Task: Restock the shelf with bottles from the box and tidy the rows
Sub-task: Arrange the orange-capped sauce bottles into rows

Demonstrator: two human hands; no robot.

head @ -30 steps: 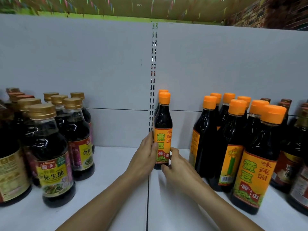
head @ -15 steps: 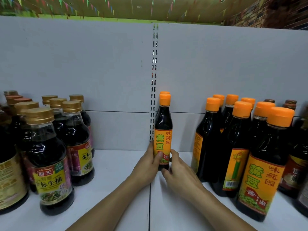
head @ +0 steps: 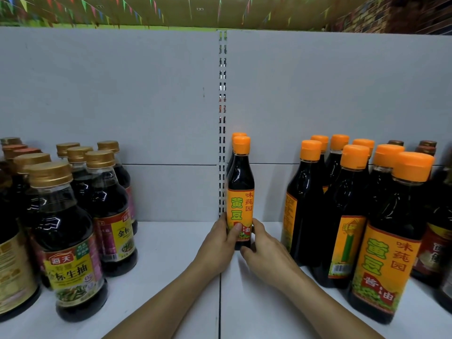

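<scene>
A dark soy sauce bottle [head: 240, 192] with an orange cap and an orange label stands upright near the back of the white shelf [head: 171, 243], right of the slotted upright. A second orange cap [head: 238, 134] shows just behind it. My left hand [head: 221, 243] grips the bottle's lower left side, thumb across the label. From the right, my right hand [head: 263, 250] holds its base, fingers curled round it. The box is not in view.
Gold-capped bottles [head: 71, 241] with yellow labels crowd the left of the shelf. Several orange-capped bottles [head: 384, 231] stand in rows on the right, with brown-capped ones [head: 428, 152] behind. The grey back panel [head: 110, 94] rises behind. Bare shelf lies either side of the held bottle.
The bottle has slid back toward the rear panel with both hands following it. The camera has come a little closer to the shelf.
</scene>
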